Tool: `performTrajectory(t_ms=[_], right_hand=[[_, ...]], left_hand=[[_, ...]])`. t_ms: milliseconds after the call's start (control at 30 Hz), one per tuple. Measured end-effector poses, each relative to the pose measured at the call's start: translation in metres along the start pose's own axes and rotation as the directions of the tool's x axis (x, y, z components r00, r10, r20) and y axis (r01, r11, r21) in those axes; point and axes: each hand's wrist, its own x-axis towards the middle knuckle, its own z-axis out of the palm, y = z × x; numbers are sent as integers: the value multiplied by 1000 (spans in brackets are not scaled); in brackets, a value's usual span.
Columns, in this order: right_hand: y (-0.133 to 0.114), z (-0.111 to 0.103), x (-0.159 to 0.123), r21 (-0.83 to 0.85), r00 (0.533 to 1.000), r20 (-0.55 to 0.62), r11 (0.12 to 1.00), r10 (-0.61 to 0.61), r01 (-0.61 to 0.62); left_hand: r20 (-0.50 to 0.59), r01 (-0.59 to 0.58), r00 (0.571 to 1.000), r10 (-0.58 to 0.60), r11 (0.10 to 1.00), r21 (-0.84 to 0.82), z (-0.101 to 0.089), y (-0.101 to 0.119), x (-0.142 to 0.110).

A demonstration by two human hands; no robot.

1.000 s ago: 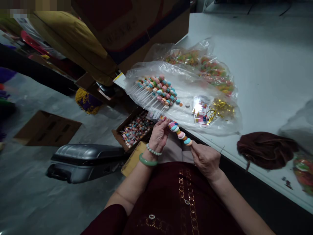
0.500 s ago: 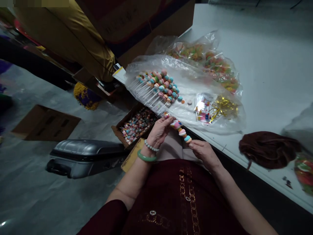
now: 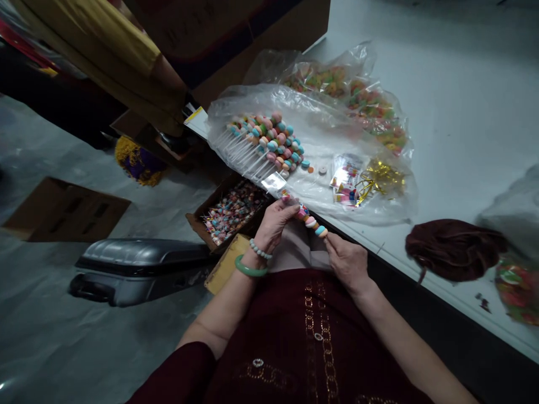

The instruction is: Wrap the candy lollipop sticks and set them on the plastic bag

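Note:
Between my hands, above my lap, is a candy skewer (image 3: pixel 316 226) of pastel macaron-shaped sweets, slanting down to the right. My left hand (image 3: pixel 273 225), with a bead bracelet and a green bangle, pinches a small clear printed bag (image 3: pixel 275 184) around the skewer's upper end. My right hand (image 3: pixel 347 259) is closed at the skewer's lower end; whatever stick lies inside its fingers is hidden. Just beyond, a pile of similar candy skewers (image 3: pixel 273 137) on white sticks rests on plastic sheeting. Printed bags (image 3: pixel 346 178) and gold twist ties (image 3: pixel 381 177) lie to its right.
Bags of colourful gummies (image 3: pixel 374 109) sit behind on the white table (image 3: pixel 446 134). A brown cloth item (image 3: pixel 455 249) lies right. Left below are a carton of small wrapped sweets (image 3: pixel 233 210), a grey suitcase (image 3: pixel 141 266) and a cardboard box (image 3: pixel 67 210). Another person's mustard-coloured clothing (image 3: pixel 96 50) is upper left.
My right hand has come closer to my left, its fingers more curled at the skewer's lower end. The bag's far end now shows flatter and brighter. The whole view has shifted slightly.

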Motion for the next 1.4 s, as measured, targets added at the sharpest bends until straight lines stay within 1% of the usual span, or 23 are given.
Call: performTrajectory(t_ms=[33, 100, 167, 233, 267, 300, 333, 400, 467, 533, 600, 667, 700, 767, 833, 867, 933, 1000, 1067, 1133, 1267, 1333, 1400], right_hand=[[-1, 1, -1, -93, 997, -47, 994, -66, 61], [-3, 2, -3, -149, 986, -70, 979, -149, 137], [-5, 3, -2, -39, 990, -56, 991, -130, 128], [-6, 4, 1, 231, 999, 49, 973, -3, -8], [-6, 4, 2, 394, 985, 153, 910, 76, -131], [-5, 4, 4, 538, 949, 286, 796, 136, -276], [-3, 4, 6, 636, 890, 427, 647, 159, -421], [1, 2, 9, 687, 755, 647, 347, 106, -638], [6, 0, 11, 657, 667, 745, 164, 5, -736], [8, 0, 12, 632, 629, 775, 92, -60, -770], [8, 1, 13, 627, 624, 779, 114, -61, -771], [5, 4, 12, 662, 687, 726, 232, 39, -713], [3, 5, 11, 683, 749, 653, 342, 110, -646], [-2, 7, 8, 623, 892, 403, 652, 205, -432], [-5, 7, 5, 347, 979, 144, 918, 148, -190], [-6, 7, 3, 175, 994, 65, 980, 83, -93], [-7, 7, 2, -88, 1000, -7, 996, -22, 21], [-7, 8, 2, -169, 998, -21, 984, -62, 58], [-6, 10, 5, -79, 999, -18, 996, -43, 42], [-4, 11, 9, 147, 999, 34, 989, 3, -8], [2, 12, 15, 566, 959, 261, 787, 109, -244], [6, 13, 16, 610, 921, 361, 711, 144, -350], [8, 12, 17, 560, 904, 404, 742, 143, -368]], left_hand=[[-6, 0, 1000, 0, 1000, 7, -1, -2, 0], [-13, 3, 1000, -3, 1000, 6, 0, -5, 0], [-12, 19, 1000, -19, 1000, -17, 2, -8, -1], [5, 47, 999, -47, 997, -56, 5, -9, -3], [22, 63, 998, -62, 995, -74, 5, -9, -4], [46, 78, 996, -75, 993, -84, 5, -9, -5], [76, 94, 993, -87, 992, -84, 3, -9, -5], [127, 116, 986, -109, 992, -48, -1, -7, -6], [151, 118, 981, -121, 993, 26, -7, -5, -6], [157, 101, 981, -116, 990, 101, -11, -3, -6], [167, 85, 980, -110, 985, 151, -11, -3, -6], [176, 87, 977, -117, 981, 172, -9, -5, -6], [169, 95, 978, -124, 981, 171, -7, -7, -5], [122, 136, 981, -151, 982, 128, -5, -12, -5], [85, 199, 976, -201, 980, 31, -5, -17, -4], [86, 227, 971, -225, 974, -16, -5, -19, -3], [103, 247, 966, -239, 967, -69, -4, -22, -4], [94, 233, 969, -226, 970, -70, -1, -24, -5], [78, 250, 967, -244, 966, -72, 2, -26, -7], [99, 314, 947, -306, 946, -82, 4, -27, -9], [176, 378, 915, -363, 924, -61, 0, -24, -7], [145, 356, 928, -343, 931, -75, -5, -21, -4], [84, 309, 950, -301, 945, -107, -7, -19, -1]])
